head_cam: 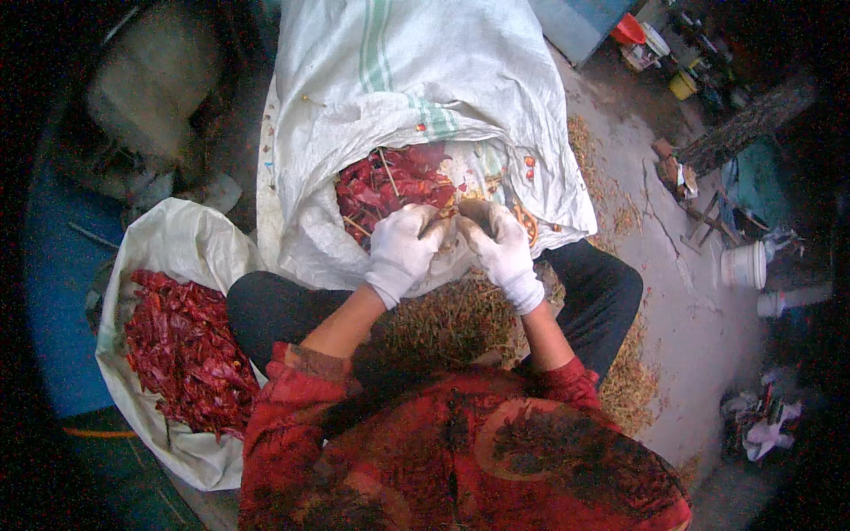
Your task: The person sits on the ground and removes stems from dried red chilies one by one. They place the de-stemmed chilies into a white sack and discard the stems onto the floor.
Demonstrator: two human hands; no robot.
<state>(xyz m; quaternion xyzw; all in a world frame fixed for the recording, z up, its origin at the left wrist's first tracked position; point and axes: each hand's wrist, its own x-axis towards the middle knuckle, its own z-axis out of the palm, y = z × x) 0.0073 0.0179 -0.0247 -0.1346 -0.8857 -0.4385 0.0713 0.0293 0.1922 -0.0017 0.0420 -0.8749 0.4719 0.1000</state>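
Both hands wear white gloves with brownish, stained fingertips. My left hand [405, 245] and my right hand [499, 244] nearly meet over the mouth of a large white woven sack [319, 126]. Between their fingertips is a small yellowish-brown piece [449, 211], perhaps part of a dried chili; which hand grips it is hard to tell. Dried red chilies [392, 179] with thin stems lie in the sack's mouth, beyond my left hand. Pale seeds [465, 174] and small red bits lie beyond my fingertips. Left of my knee, an open white sack [192, 232] holds more dried red chilies [192, 345].
Dry stems and debris [458, 318] lie between my legs, with more [631, 385] on the concrete floor at right. A log [744, 126], a white bucket [744, 264] and a crumpled white bag [767, 428] stand or lie farther right. A blue surface [66, 318] is at far left.
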